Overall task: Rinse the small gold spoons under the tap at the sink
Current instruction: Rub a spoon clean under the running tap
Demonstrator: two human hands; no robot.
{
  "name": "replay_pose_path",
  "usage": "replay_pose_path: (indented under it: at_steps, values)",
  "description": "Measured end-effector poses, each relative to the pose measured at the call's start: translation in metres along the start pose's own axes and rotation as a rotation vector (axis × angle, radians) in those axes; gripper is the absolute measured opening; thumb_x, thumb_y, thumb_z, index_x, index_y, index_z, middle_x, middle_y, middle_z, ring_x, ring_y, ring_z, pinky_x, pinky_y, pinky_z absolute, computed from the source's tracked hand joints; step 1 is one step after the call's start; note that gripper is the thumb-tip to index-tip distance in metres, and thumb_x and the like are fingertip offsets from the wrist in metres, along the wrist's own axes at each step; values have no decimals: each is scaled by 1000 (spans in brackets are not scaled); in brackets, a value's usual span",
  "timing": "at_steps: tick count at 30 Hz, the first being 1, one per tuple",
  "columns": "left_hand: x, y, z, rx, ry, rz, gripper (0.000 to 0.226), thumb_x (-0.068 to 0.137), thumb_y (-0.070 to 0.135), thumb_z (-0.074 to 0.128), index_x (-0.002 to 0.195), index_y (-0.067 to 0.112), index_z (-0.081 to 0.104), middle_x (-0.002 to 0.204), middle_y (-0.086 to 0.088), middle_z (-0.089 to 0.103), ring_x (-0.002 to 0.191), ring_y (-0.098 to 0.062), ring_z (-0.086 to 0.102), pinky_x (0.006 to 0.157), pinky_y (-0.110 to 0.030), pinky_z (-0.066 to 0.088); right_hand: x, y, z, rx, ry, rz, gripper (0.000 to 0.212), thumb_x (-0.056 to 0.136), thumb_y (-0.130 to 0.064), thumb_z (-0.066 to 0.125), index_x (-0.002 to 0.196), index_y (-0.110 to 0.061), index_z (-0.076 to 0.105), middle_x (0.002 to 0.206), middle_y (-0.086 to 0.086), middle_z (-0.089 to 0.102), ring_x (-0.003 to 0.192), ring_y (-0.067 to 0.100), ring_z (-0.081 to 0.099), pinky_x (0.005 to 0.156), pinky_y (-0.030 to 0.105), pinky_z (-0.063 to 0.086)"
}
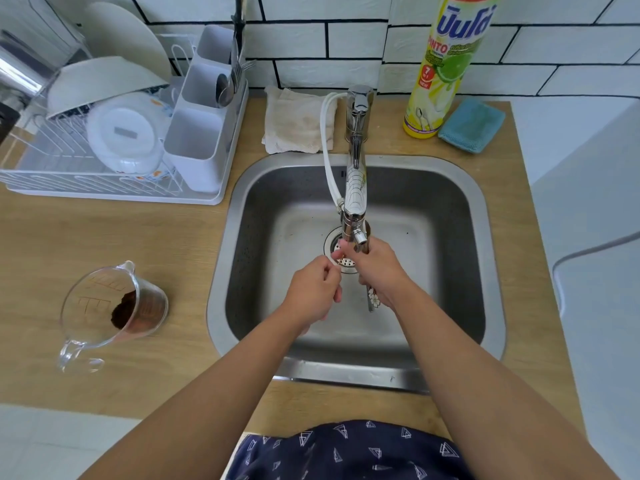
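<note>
Both my hands are over the steel sink [481, 216], right under the chrome tap [356, 188]. My right hand [377, 268] is closed around spoons; a handle end with a flower pattern [372, 299] sticks out below my palm. The spoon bowls are hidden under the tap's outlet and my fingers. My left hand [313, 292] has its fingers curled at the spoons' upper end, touching my right hand's fingers. I cannot tell whether water is running.
A glass measuring jug [114, 310] with brown powder stands on the wooden counter at left. A white dish rack [114, 133] with bowls and cutlery is at back left. A cloth [298, 119], a dish soap bottle [446, 64] and a blue sponge [472, 124] lie behind the sink.
</note>
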State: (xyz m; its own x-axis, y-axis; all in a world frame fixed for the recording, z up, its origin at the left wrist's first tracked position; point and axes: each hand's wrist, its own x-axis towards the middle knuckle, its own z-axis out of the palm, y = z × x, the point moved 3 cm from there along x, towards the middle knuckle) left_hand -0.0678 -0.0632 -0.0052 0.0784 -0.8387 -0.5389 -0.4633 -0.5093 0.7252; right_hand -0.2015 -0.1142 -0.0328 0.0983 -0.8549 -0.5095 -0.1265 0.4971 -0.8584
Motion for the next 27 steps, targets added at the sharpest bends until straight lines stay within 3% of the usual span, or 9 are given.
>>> replay_pose_path:
  at_steps: [2, 5, 9, 12, 15, 19, 21, 23, 27]
  values:
    - [0, -2, -1, 38, 5, 6, 25, 105, 32, 43, 93, 15, 56, 60, 4, 65, 33, -2, 42, 34, -18, 35, -2, -1, 1, -58, -42, -35, 7, 92, -33, 73, 86, -36, 72, 74, -15, 75, 49, -6, 54, 44, 15, 39]
    - [-2, -3, 0, 51, -16, 10, 24, 105, 32, 43, 94, 16, 57, 57, 7, 66, 34, -3, 42, 35, -18, 35, 2, -2, -4, -14, 23, -36, 10, 98, -24, 67, 89, -25, 73, 72, -9, 78, 59, -6, 67, 43, 7, 39]
    - [-3, 5, -3, -39, -46, -18, 25, 105, 28, 42, 97, 10, 58, 55, 6, 64, 36, -5, 40, 35, -19, 32, 1, 4, 4, 50, 55, 5, 16, 103, -30, 58, 98, -24, 72, 80, -8, 80, 47, -5, 56, 43, 18, 38]
    - [-5, 7, -8, -229, -124, -90, 27, 106, 25, 41, 99, 3, 55, 62, -4, 59, 35, -10, 32, 36, -21, 24, 1, 6, 5, 39, -72, 8, 15, 97, -37, 66, 105, -25, 70, 95, -3, 81, 45, 1, 44, 44, 22, 36]
    - [-10, 5, -9, -569, -275, -166, 22, 106, 21, 44, 97, 4, 54, 58, -5, 53, 29, -8, 24, 34, -17, 16, 5, 10, -4, 275, -121, 93, 22, 105, -28, 54, 111, -11, 67, 100, 10, 81, 39, 5, 27, 39, 19, 28]
    - [-12, -3, -17, -928, -449, -300, 23, 101, 23, 54, 89, 5, 62, 60, -2, 56, 26, -1, 27, 28, -13, 16, 2, 12, -10, 398, -251, 77, 15, 107, -22, 55, 113, -9, 60, 96, 5, 80, 40, 4, 25, 40, 17, 28]
    - [-12, -6, -18, -802, -465, -285, 26, 103, 28, 52, 92, 7, 64, 67, -4, 63, 29, -5, 32, 32, -16, 21, 3, 13, -10, 345, -176, 71, 11, 105, -20, 60, 100, -11, 61, 82, 5, 79, 40, 4, 27, 40, 18, 29]
    - [-10, -7, -18, -464, -402, -162, 30, 107, 33, 45, 97, 9, 61, 69, -5, 62, 35, -11, 40, 38, -21, 30, 6, 12, -8, 278, -79, 87, 14, 104, -21, 60, 93, -12, 62, 82, 7, 79, 39, 6, 27, 39, 20, 28]
    - [-2, -7, -18, -227, -271, -14, 32, 108, 30, 38, 99, 5, 55, 62, -3, 54, 34, -15, 41, 36, -22, 31, 3, 16, -1, 159, -36, 53, 25, 104, -35, 58, 100, -13, 71, 86, -1, 81, 41, 8, 30, 41, 23, 30]
